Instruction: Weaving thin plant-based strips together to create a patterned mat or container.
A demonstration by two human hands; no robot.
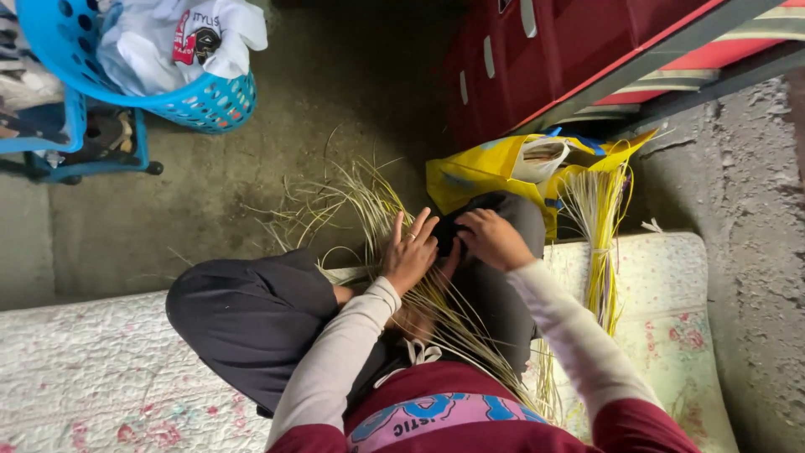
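I sit cross-legged on a quilted mat (pixel 101 369) in dark trousers. My left hand (pixel 411 252) lies fingers apart on a fan of pale straw strips (pixel 360 201) that spread from my lap across the floor. My right hand (pixel 493 239) rests curled on my right knee, pinching the strips where they gather between both hands. More strips (pixel 470 335) run down over my lap toward my body. What exactly lies under my fingers is hidden.
A tied bundle of yellow-green straw (pixel 597 243) stands at my right beside a yellow bag (pixel 486 172). A blue plastic basket (pixel 201 105) with a white bag sits on a blue stand at the far left. Red drawers (pixel 537 59) stand ahead; a rough concrete wall (pixel 746 210) is at right.
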